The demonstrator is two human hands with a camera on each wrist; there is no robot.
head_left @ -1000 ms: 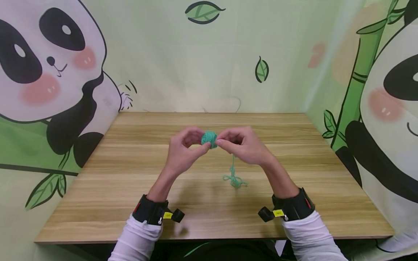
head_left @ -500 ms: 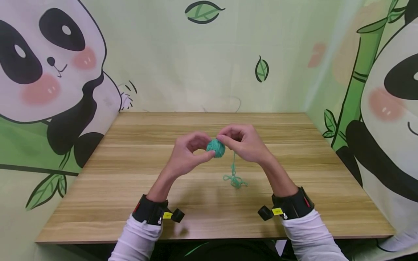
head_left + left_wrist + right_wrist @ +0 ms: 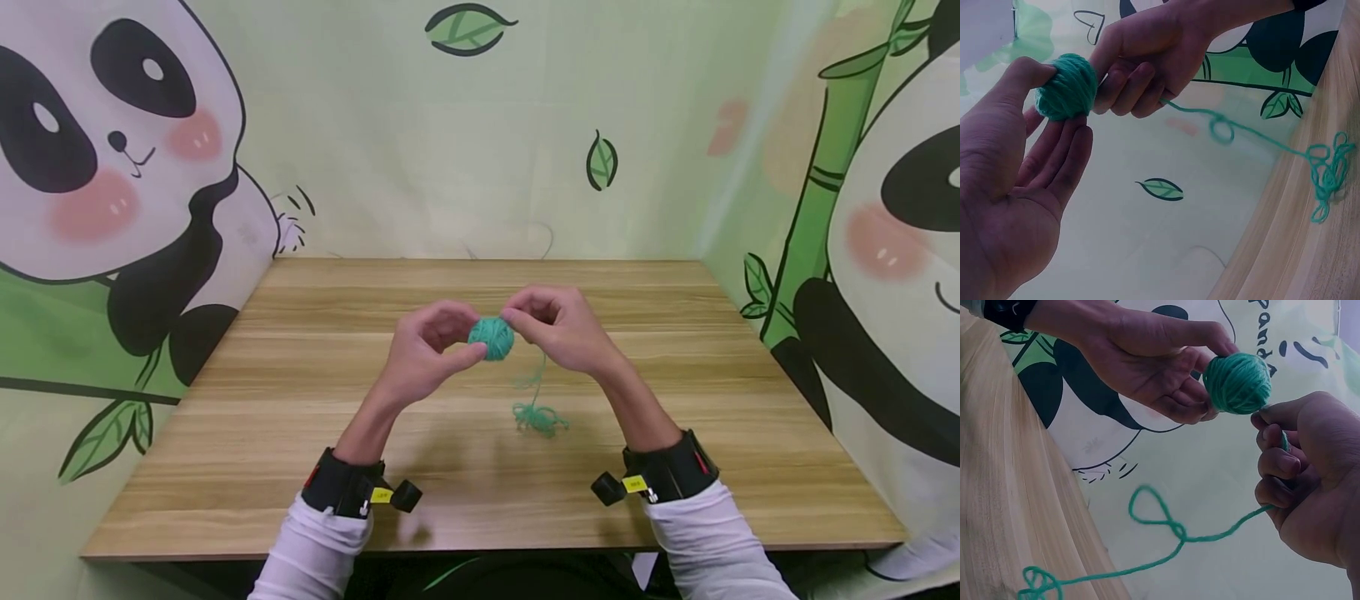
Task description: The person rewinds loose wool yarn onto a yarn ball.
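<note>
Between thumb and fingers, my left hand holds a small teal ball of yarn above the table. My right hand touches the ball's upper right side and pinches the yarn strand close to it. In the right wrist view the strand runs through the curled fingers and leaves below them, with a loose loop in it. It leads down to a tangled heap of the same yarn on the table. The left wrist view shows the ball wound in several layers.
The wooden table spreads beneath both hands. A pale green cloth printed with pandas, leaves and bamboo stands behind and at the sides. Black straps with small cameras sit on both wrists.
The ball has moved slightly right and nearer, and has turned in the left hand. My right hand has shifted to its upper side. A piece of the heap has lifted along the strand.
</note>
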